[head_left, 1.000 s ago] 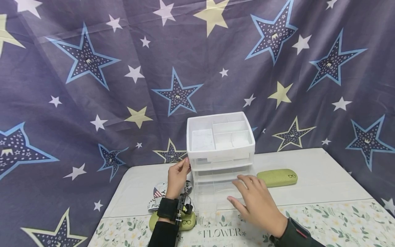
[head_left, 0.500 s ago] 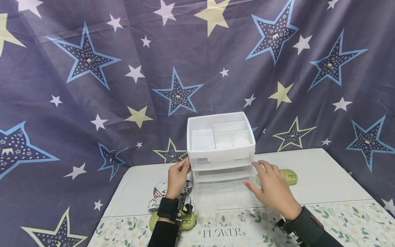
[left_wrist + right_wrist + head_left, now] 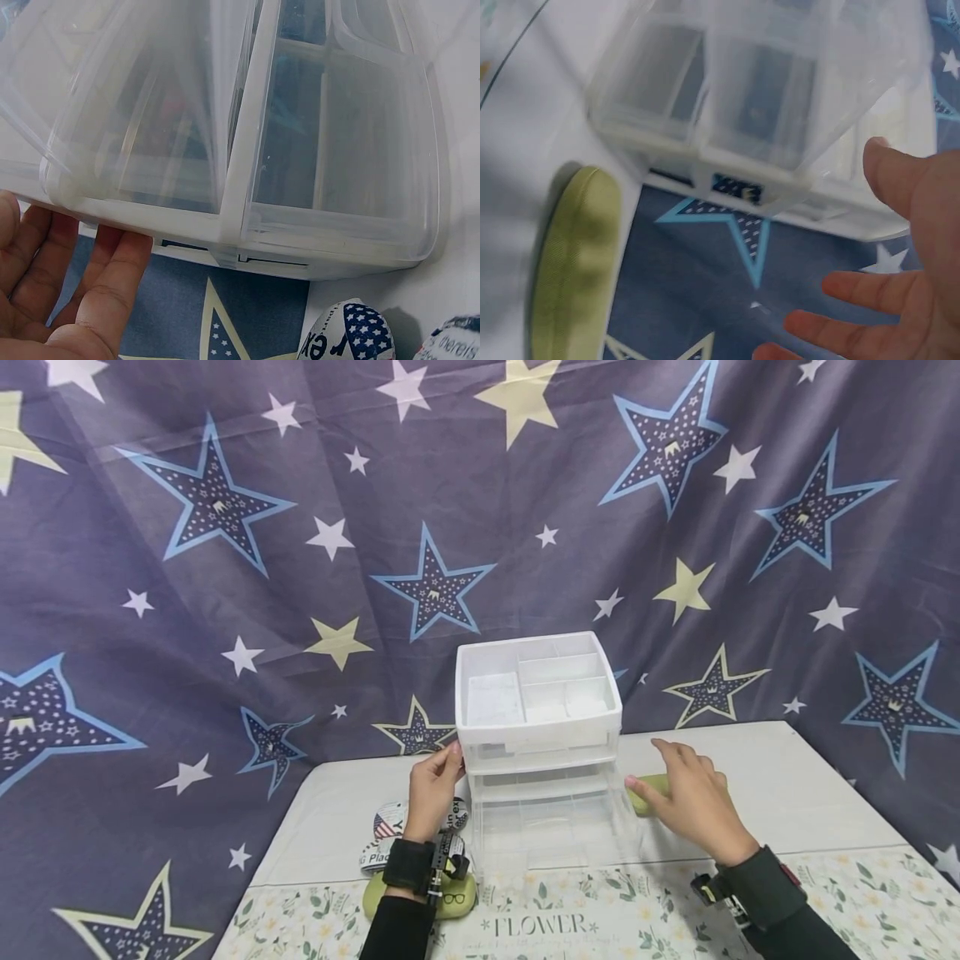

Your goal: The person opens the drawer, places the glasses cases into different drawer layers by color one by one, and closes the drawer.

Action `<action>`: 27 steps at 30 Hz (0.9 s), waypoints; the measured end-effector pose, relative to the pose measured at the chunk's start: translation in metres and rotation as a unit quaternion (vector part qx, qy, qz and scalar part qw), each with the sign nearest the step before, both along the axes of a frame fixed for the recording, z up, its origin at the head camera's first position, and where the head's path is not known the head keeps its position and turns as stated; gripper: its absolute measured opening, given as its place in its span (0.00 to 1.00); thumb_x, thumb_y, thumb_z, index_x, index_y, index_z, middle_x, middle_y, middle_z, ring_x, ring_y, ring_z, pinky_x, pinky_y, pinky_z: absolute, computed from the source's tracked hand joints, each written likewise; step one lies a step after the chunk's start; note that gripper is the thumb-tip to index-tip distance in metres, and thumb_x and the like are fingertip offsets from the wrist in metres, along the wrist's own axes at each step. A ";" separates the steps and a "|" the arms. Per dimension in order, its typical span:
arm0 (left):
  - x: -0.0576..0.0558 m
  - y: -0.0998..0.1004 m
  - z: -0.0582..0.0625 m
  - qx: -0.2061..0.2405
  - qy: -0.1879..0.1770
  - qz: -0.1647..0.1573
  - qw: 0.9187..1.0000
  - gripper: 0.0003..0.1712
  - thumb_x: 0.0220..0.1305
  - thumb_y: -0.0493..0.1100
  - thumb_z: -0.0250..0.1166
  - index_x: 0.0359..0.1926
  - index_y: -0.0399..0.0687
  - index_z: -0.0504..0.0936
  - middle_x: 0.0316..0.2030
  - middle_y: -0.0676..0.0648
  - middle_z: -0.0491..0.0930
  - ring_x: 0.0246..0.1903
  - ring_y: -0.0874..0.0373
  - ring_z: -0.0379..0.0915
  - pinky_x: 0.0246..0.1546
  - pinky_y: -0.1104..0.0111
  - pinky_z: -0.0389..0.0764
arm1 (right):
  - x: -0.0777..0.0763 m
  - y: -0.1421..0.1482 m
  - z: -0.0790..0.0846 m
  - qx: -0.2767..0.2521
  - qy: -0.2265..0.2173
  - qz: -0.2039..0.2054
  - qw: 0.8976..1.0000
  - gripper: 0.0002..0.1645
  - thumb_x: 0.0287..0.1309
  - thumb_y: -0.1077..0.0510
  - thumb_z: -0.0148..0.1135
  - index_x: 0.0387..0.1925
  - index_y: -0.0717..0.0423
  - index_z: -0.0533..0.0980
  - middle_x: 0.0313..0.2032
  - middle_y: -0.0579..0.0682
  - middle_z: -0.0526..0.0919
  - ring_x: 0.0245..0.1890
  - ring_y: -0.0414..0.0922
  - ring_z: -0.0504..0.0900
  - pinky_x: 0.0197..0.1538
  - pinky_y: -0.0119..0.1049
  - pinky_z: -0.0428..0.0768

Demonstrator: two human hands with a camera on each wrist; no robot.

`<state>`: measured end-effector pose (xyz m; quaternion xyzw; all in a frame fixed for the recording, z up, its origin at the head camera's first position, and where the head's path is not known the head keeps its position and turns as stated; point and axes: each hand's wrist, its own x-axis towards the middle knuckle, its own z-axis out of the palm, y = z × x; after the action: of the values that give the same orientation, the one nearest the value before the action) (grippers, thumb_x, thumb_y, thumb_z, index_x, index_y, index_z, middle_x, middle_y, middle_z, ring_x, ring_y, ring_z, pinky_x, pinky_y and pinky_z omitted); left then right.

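A white desk organizer [image 3: 536, 689] with clear drawers stands on the table, its top tray divided into compartments. A clear lower drawer [image 3: 555, 831] juts forward from it. My left hand [image 3: 431, 793] touches the organizer's upper left side; in the left wrist view its fingers [image 3: 116, 292] lie against the frame's edge. My right hand [image 3: 697, 797] hovers right of the organizer with fingers spread, holding nothing. It partly hides a green glasses case [image 3: 645, 793], which shows more fully in the right wrist view [image 3: 577, 262].
Left of the organizer lie rounded things printed with lettering and a flag pattern [image 3: 390, 822], partly behind my left wrist. Another green glasses case [image 3: 457, 897] lies under my left forearm. A flower-printed cloth [image 3: 555, 927] covers the table's front; a star-patterned curtain [image 3: 337, 568] hangs behind.
My right hand has moved right, away from the front of the lower drawer, and now covers part of the green case. My left hand has stayed at the organizer's side.
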<state>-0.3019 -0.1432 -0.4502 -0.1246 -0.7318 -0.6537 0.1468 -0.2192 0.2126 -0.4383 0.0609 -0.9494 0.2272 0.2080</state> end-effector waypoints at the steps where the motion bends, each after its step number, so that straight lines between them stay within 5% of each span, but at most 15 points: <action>1: 0.000 0.000 0.000 -0.001 -0.001 0.000 1.000 0.21 0.79 0.43 0.57 0.63 0.31 0.77 0.60 0.32 0.78 0.59 0.41 0.78 0.55 0.69 0.83 | -0.002 0.002 -0.002 0.002 -0.006 -0.004 1.000 0.49 0.67 0.36 0.65 0.71 0.68 0.65 0.62 0.75 0.71 0.56 0.79 0.71 0.49 0.77 0.72; 10: 0.000 0.001 0.001 -0.004 -0.002 0.005 1.000 0.21 0.79 0.43 0.57 0.62 0.30 0.77 0.60 0.32 0.79 0.58 0.41 0.79 0.55 0.69 0.83 | -0.019 0.018 -0.022 0.022 -0.054 -0.001 0.998 0.50 0.59 0.42 0.74 0.71 0.68 0.65 0.61 0.77 0.71 0.55 0.80 0.70 0.45 0.77 0.72; 27: 0.001 0.001 0.000 0.001 -0.005 0.001 1.000 0.22 0.79 0.43 0.57 0.63 0.30 0.77 0.60 0.32 0.78 0.59 0.41 0.78 0.55 0.69 0.83 | -0.056 0.061 -0.051 0.081 -0.112 0.097 0.986 0.66 0.37 0.36 0.85 0.73 0.60 0.66 0.67 0.73 0.65 0.60 0.76 0.63 0.54 0.76 0.68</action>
<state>-0.3013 -0.1426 -0.4501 -0.1208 -0.7320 -0.6550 0.1437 -0.2752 0.2736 -0.4893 0.1440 -0.9714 0.1746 0.0718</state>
